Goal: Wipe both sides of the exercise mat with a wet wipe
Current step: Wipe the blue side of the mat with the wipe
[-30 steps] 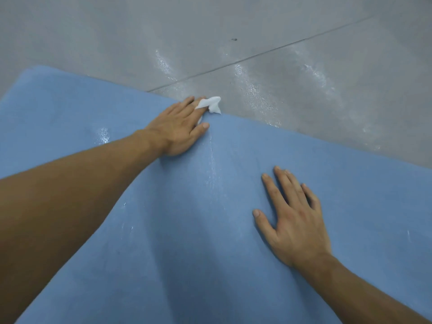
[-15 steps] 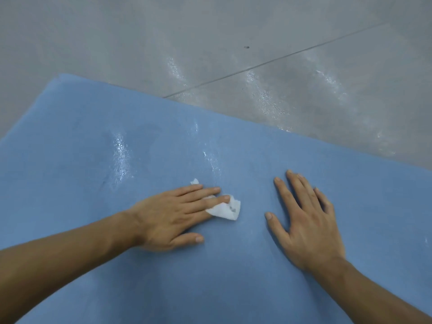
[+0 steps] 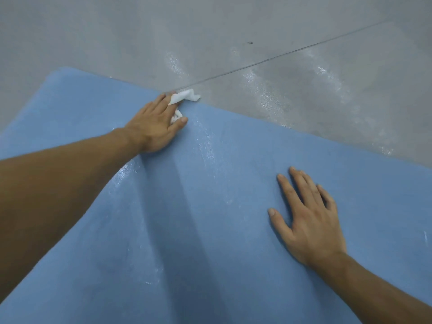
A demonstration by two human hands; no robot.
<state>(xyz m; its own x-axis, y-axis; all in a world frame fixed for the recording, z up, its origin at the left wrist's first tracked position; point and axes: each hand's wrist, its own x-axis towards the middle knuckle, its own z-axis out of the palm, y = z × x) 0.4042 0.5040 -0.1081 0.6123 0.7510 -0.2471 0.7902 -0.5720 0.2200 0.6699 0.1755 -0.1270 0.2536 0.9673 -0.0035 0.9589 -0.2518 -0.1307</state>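
A blue exercise mat [image 3: 210, 230] lies flat on the floor and fills the lower part of the head view. My left hand [image 3: 156, 126] is stretched out to the mat's far edge, its straight fingers pressing a crumpled white wet wipe [image 3: 184, 97] against the mat. Part of the wipe sticks out past the fingertips over the edge. My right hand [image 3: 308, 216] lies flat on the mat nearer to me, fingers spread and palm down, holding nothing. Wet streaks shine on the mat between the two hands.
Grey glossy floor [image 3: 280, 43] lies beyond the mat, crossed by a thin dark seam [image 3: 292, 52]. The mat's far left corner [image 3: 63, 72] is rounded.
My left hand has pushed the wipe from the middle of the mat, beside my right hand, out to the far edge. My right hand has stayed in place.
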